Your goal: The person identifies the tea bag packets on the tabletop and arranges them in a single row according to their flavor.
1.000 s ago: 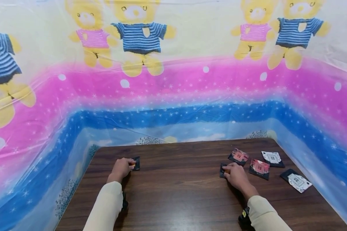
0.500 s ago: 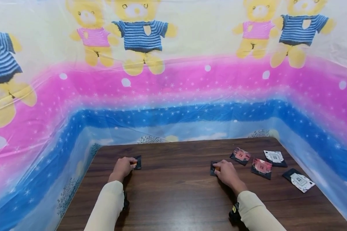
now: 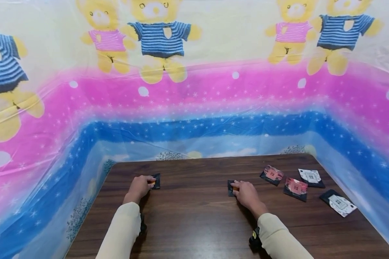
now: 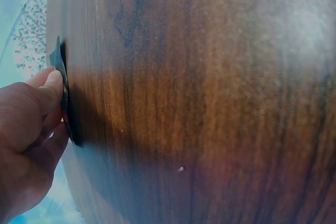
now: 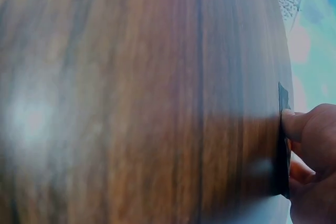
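At the table's far left, my left hand (image 3: 141, 187) pinches a small black packet (image 3: 157, 181) with a bit of orange on it. In the left wrist view the thumb lies on the near face of this packet (image 4: 61, 74), which stays low over the wood. Right of the table's middle, my right hand (image 3: 247, 193) grips a second black packet (image 3: 230, 188), also with some orange by the fingertips. The right wrist view shows that packet (image 5: 284, 140) edge-on under the thumb, the other fingers partly hidden behind it.
To the right of my right hand lie two red-and-black packets, one farther back (image 3: 272, 175) and one nearer (image 3: 296, 188). Two white-and-black packets, one at the back (image 3: 311, 177) and one by the right edge (image 3: 338, 203), lie beyond them. A printed cloth (image 3: 188, 126) surrounds the wooden table (image 3: 191, 216).
My right hand has moved left across the table with its black packet, away from the red packets. My left hand has stayed nearly in place, and the whole view has shifted slightly.
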`<state>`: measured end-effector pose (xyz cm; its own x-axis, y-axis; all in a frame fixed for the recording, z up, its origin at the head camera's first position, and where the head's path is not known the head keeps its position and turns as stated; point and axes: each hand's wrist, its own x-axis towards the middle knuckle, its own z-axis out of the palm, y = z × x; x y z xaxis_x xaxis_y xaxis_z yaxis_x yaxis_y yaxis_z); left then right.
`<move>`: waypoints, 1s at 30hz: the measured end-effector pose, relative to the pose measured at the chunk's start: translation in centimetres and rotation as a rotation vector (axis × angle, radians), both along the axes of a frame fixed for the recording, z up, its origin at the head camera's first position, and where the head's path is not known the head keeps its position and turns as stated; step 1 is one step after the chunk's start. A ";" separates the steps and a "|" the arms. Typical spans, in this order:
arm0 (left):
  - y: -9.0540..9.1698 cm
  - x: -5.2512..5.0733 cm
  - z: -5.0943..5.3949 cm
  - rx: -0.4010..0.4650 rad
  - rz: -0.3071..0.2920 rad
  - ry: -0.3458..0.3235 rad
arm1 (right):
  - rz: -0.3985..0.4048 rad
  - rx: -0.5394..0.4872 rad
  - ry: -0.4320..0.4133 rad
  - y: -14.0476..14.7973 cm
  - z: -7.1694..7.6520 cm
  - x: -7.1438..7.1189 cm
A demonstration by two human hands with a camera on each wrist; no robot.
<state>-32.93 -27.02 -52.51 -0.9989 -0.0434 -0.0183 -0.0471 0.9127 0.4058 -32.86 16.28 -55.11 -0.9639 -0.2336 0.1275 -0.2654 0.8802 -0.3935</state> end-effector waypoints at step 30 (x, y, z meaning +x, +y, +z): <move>0.1 0.5 0.1 0.017 0.008 0.007 | 0.055 -0.029 -0.025 -5.9 0.2 -0.1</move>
